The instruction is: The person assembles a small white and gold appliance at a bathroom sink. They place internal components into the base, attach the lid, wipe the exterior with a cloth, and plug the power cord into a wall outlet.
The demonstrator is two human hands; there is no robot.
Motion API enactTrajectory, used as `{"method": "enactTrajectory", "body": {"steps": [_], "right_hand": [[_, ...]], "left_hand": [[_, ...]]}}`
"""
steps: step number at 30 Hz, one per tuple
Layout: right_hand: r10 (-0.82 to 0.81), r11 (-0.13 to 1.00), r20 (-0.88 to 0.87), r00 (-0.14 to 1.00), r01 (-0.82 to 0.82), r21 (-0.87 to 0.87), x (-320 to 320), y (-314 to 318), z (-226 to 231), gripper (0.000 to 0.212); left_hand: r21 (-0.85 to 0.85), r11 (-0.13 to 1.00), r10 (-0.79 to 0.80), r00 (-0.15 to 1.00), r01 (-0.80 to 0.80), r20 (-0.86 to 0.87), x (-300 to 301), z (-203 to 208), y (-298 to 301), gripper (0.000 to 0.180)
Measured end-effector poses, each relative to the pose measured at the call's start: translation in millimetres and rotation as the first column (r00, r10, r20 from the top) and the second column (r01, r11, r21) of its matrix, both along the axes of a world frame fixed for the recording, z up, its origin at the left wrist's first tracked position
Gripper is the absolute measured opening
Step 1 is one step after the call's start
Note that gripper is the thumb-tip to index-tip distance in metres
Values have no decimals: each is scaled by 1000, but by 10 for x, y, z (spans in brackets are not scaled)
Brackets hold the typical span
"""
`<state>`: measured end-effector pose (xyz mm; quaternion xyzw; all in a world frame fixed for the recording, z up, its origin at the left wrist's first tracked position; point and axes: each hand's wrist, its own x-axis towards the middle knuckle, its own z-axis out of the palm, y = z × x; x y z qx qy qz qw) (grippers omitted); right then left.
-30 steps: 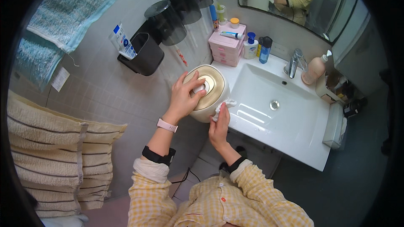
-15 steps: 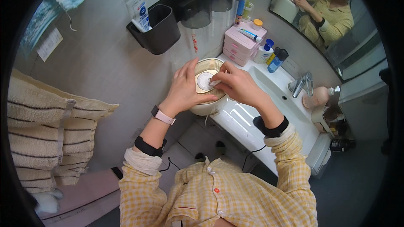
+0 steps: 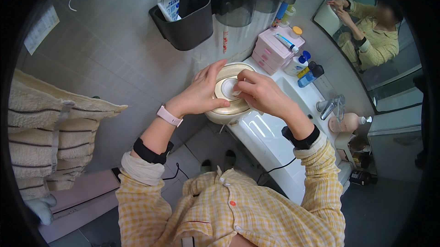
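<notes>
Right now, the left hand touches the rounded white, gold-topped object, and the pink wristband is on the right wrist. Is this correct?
No: the head view shows the pink wristband on the left wrist; the left hand touches the rounded white object.

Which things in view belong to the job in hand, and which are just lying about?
In the job:
white appliance with gold top, under the left hand
white tissue, mostly hidden, in the right hand

Just about:
pink drawer box
tube on it
blue bottle
pump bottle
striped towel
</notes>
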<state>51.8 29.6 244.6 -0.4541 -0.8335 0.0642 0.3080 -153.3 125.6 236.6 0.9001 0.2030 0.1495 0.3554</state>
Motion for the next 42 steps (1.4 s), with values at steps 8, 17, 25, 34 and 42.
{"method": "enactTrajectory", "body": {"steps": [8, 17, 25, 34, 42], "right_hand": [[-57, 998, -130, 990, 54, -25, -90, -65, -161, 19], [-276, 961, -241, 930, 265, -80, -185, -134, -179, 32], [-343, 938, -86, 935, 346, 19, -199, -156, -200, 39], [-335, 941, -58, 940, 337, 27, -217, -139, -198, 38], [-374, 925, -716, 590, 291, -243, -32, -232, -293, 28]], "left_hand": [[23, 1000, 7, 1000, -6, -21, 10, -6, -15, 100], [13, 1000, -16, 1000, 16, 16, 3, -18, 6, 101], [-7, 1000, -17, 1000, 17, 19, 6, -25, 9, 102], [11, 1000, -23, 999, 23, 33, 21, -19, 18, 99], [5, 999, -44, 999, 44, -1, -29, 2, 13, 98]]}}
